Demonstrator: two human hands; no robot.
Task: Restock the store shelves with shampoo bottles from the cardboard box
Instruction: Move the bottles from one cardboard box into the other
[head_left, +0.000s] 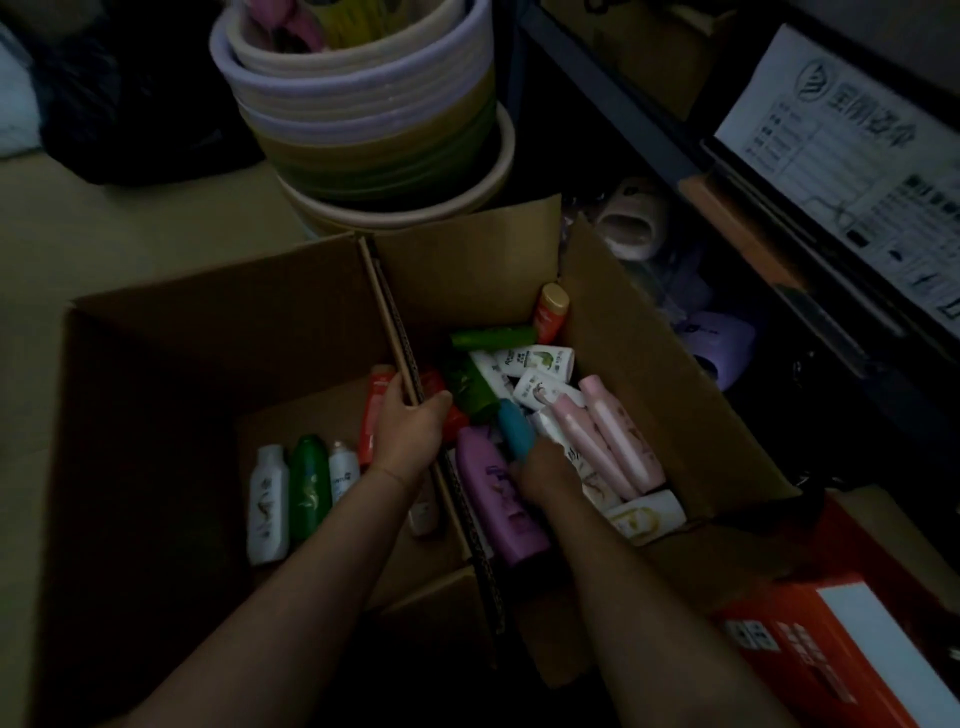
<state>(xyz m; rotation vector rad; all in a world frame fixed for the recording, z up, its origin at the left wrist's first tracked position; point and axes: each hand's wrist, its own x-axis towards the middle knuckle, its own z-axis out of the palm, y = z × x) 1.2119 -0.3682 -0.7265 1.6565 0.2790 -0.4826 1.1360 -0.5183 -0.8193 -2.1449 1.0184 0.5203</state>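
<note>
Dim light throughout. Open cardboard box (649, 374) sitting at centre frame, a second box (156, 374) touching it on the left, their walls meeting at a shared cardboard edge (389, 332). Left hand (408, 428) is gripping that edge, thumb on the right side and fingers wrapping over the left. Right hand (545, 475) is reaching down among the shampoo bottles (524, 374) heaped in the right box, fingers curling around a teal bottle (514, 428); how firmly, cannot tell. Purple bottle (501, 493) is lying just left of that hand, two pink bottles (608, 441) just right. Left box is holding a white bottle (267, 506) and a green bottle (310, 488) side by side. Stacked baskets (363, 104) are standing at upper centre of the frame, dark shelving (779, 234) running down the upper right
</note>
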